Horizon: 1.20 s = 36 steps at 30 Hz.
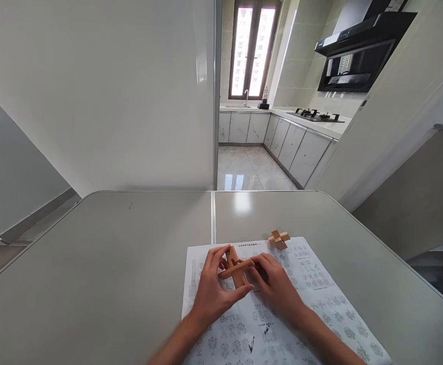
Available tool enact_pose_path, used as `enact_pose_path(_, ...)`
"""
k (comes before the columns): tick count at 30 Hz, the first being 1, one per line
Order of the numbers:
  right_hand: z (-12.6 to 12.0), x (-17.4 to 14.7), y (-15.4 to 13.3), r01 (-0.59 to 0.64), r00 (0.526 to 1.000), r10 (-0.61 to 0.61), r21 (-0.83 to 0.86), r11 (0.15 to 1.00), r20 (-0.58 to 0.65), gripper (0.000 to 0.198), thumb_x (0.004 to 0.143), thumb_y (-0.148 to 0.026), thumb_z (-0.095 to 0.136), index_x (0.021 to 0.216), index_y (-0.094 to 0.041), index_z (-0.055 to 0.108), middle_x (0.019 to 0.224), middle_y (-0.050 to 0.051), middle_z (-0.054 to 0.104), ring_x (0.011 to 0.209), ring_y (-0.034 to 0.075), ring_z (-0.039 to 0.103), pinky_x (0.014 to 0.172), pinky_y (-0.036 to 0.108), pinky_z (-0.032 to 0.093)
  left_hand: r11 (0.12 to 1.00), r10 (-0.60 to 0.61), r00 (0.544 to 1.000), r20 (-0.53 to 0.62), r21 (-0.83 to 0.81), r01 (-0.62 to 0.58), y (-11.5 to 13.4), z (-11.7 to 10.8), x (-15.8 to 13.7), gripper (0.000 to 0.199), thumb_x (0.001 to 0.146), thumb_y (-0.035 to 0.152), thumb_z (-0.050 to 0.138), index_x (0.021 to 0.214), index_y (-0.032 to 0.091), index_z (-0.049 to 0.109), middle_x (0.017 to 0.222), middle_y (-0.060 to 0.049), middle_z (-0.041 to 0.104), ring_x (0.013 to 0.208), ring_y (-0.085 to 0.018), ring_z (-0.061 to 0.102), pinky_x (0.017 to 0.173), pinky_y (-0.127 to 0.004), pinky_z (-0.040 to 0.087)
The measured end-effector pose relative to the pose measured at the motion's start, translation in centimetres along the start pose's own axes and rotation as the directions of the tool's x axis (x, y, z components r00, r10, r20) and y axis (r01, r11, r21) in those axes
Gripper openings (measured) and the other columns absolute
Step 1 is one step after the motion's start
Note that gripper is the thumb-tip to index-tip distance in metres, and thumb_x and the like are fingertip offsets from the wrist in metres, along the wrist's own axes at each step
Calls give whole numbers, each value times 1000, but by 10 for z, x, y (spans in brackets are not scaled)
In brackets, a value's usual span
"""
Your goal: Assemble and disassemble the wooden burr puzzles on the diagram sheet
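Note:
Wooden puzzle pieces (238, 276) form a cross just above a printed sheet. My left hand (216, 286) grips the upright piece between thumb below and fingers above. My right hand (276, 284) pinches the right end of the crosswise wooden bar (236, 269), which lies over the upright piece. Part of the joint is hidden by the bar and fingers. Beneath both hands lies the white instruction sheet (259, 309), printed with rows of small line diagrams. An assembled wooden burr puzzle (278, 239) rests at the sheet's upper edge, beyond my right hand.
The grey table (110, 284) has a seam down its middle and a raised rim. A white wall panel (130, 101) stands behind its left half. Past the doorway is a kitchen with cabinets (290, 147), a gas stove (316, 115) and a window (253, 50).

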State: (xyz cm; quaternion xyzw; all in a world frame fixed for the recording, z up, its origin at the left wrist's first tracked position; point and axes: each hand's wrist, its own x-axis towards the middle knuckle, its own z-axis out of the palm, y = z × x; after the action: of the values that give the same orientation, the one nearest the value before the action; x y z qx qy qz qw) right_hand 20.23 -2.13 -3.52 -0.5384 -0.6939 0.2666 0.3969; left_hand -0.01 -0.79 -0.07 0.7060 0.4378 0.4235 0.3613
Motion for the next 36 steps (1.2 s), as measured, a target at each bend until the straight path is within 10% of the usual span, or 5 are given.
enact_pose_path(6,3,1,5,34,999,-34,-7,999,-39,21,106,-36,49,107,-23,65,105,10,65,99,28,61,87,44,50,1000,-17,999,29,-7,17,0,0,1,77,73,38,91,140,32,55,132,-8,55,95,-20,61,92,-43,57)
enact_pose_path(15,-10,0,-11,-63,997,43,428,901,57,31,106,-48,49,114,-23,66,96,5,70,86,22,65,80,35,52,997,-77,996,50,5,77,-1,-1,2,65,77,49,85,134,28,62,124,-9,62,94,-23,64,88,-41,57)
enact_pose_path(36,-11,-5,-10,-113,978,6,509,853,208,34,104,-51,54,92,-20,60,76,1,60,69,16,53,65,29,41,993,-105,994,26,-46,106,4,1,2,47,79,31,81,123,27,65,115,-6,61,88,-19,60,89,-40,55)
